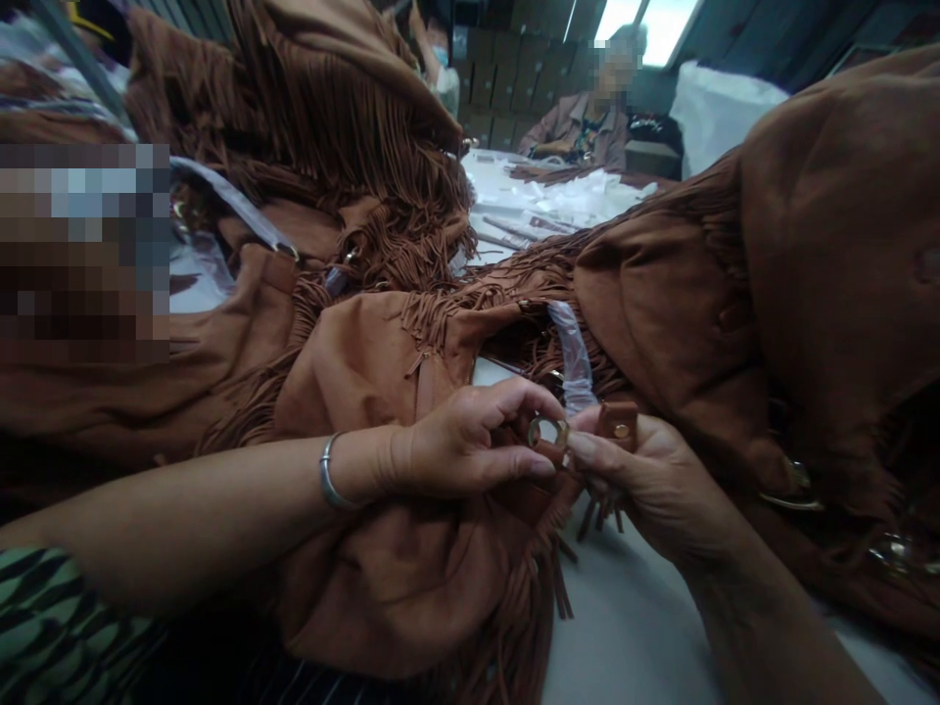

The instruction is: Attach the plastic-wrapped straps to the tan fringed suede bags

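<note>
A brown fringed bag (397,587) lies in front of me, under my forearm. Thumb and fingers of my left hand (470,436) are closed round a metal ring (535,431) at the bag's right side. Touching the same ring from the right, my right hand (653,470) pinches with its thumb and holds a brown leather tab (618,423) bearing a round metal stud. Just above the hands, a strap wrapped in clear plastic (573,348) curves up from the bag. My right fingertips are partly hidden behind the tab and thumb.
More brown fringed bags are piled at the right (829,225) and back left (345,88). White wrapping (587,191) lies on the far table. A person (580,122) sits beyond it; another person is close at the left edge. The white tabletop (632,607) shows below my right hand.
</note>
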A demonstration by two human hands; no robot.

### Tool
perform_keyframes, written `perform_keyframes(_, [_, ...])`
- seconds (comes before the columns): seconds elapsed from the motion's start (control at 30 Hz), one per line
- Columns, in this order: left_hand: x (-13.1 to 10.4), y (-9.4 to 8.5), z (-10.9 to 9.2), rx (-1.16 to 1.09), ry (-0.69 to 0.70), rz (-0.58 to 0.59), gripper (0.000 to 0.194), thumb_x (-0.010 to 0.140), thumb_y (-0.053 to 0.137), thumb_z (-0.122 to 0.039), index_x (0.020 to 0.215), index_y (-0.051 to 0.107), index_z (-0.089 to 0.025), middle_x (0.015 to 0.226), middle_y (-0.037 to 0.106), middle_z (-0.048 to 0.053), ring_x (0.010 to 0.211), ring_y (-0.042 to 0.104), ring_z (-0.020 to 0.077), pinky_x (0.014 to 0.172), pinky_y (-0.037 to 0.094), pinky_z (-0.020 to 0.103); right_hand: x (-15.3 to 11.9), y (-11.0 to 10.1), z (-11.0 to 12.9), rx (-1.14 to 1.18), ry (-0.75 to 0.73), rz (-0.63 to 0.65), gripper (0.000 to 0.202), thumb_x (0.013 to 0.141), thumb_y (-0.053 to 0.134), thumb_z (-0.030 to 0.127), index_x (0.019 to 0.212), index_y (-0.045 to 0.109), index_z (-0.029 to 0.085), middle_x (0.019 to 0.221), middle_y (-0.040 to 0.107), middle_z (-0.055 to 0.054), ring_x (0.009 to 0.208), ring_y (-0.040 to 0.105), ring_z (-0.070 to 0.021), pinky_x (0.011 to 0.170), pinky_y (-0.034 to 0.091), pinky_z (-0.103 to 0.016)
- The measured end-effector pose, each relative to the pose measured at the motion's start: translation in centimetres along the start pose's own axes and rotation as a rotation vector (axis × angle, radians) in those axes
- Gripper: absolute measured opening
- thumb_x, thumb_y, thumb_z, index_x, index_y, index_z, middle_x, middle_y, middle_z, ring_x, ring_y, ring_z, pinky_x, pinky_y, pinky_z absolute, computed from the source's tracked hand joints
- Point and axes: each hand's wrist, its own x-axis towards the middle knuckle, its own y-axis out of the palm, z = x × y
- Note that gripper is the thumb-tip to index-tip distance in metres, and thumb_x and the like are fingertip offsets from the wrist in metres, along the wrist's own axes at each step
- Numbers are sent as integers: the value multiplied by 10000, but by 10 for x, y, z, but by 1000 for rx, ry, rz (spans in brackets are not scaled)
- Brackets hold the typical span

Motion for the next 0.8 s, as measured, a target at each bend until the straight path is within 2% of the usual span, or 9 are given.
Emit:
perform_keyframes(0.1, [0,1,0,27,11,27,376,802,651,-299,1092,530,-91,751,592,21,623,555,88,556,442,175,-3,-7,4,-189,-22,89,354,873,502,530,928,544,183,536,515,46,428,430,-78,393,335,-180])
perform_keyframes(0.2, [-1,2,0,10,14,9,354,800,656,-279,1083,531,-107,753,610,22,636,574,91,574,456,176,-2,-8,4,-298,-56,84,388,918,381,549,818,499,193,566,528,31,422,437,-80,386,340,-189])
perform_keyframes(0.3, [-2,3,1,8,30,0,321,805,648,-268,1060,539,-106,775,628,36,653,590,97,593,469,185,2,-6,1,-284,-42,51,399,916,409,530,707,456,193,496,479,45,374,372,-64,355,280,-183])
perform_keyframes(0.4, [-2,4,2,51,27,-20,291,815,633,-279,1029,563,-95,752,611,31,643,573,94,594,463,190,6,-6,-3,-255,0,12,410,910,417,536,712,501,187,423,436,58,321,317,-58,323,226,-182])
perform_keyframes(0.47, [-1,5,4,64,9,-18,291,815,630,-287,1023,575,-92,763,609,34,660,573,99,606,463,194,8,-8,-6,-247,12,-6,439,902,417,552,687,516,183,403,432,54,305,309,-58,314,220,-184])
perform_keyframes(0.63, [0,7,8,14,-38,-5,313,812,632,-305,1033,590,-88,749,608,29,645,566,98,586,448,191,12,-9,-11,-209,17,17,515,850,464,613,562,440,186,383,392,53,302,314,-57,306,229,-183])
perform_keyframes(0.8, [0,8,8,-40,-89,15,342,809,636,-299,1048,598,-57,792,645,69,692,607,132,608,472,216,14,-10,-12,-183,15,24,521,831,497,614,538,440,186,367,360,58,295,286,-58,305,198,-194])
